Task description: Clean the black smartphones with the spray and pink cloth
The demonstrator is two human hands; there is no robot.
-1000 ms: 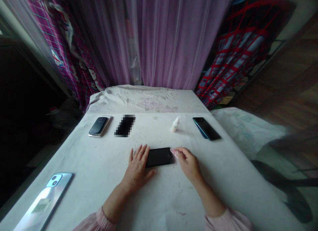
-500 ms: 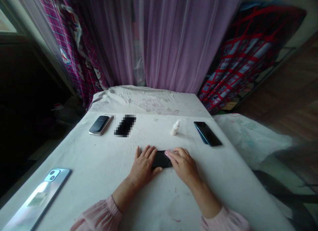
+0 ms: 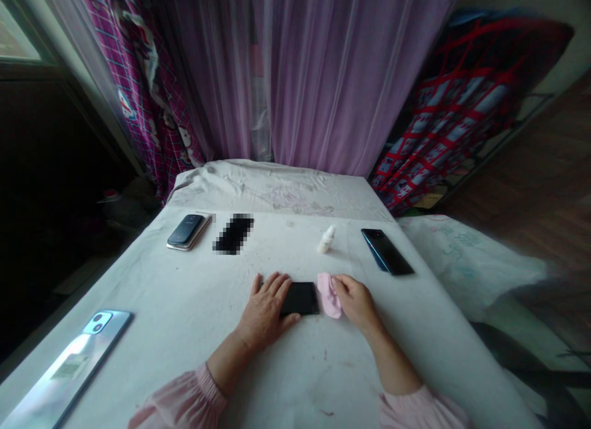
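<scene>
A black phone (image 3: 300, 298) lies flat on the white-covered table, its dark face up. Across its left end rests my left hand (image 3: 269, 309), fingers along the far edge and thumb at the near edge, holding it against the tabletop. My right hand (image 3: 359, 303) pinches a small pink cloth (image 3: 329, 295) just off the phone's right end. The cloth hangs loosely from the fingertips and does not cover the screen. Beyond the phone stands a small white bottle (image 3: 326, 239) with a pointed cap.
Two stacked phones (image 3: 186, 230) and a pixelated dark object (image 3: 234, 234) lie at the back left. Another dark stack (image 3: 386, 252) sits near the right edge. At the near left is a large silvery phone-shaped thing (image 3: 74, 367). Purple curtains (image 3: 332, 78) hang behind the table (image 3: 184, 355).
My right hand has moved right, drawing the pink cloth off the phone's right end, so more of the cloth and screen shows. My left hand stays on the phone.
</scene>
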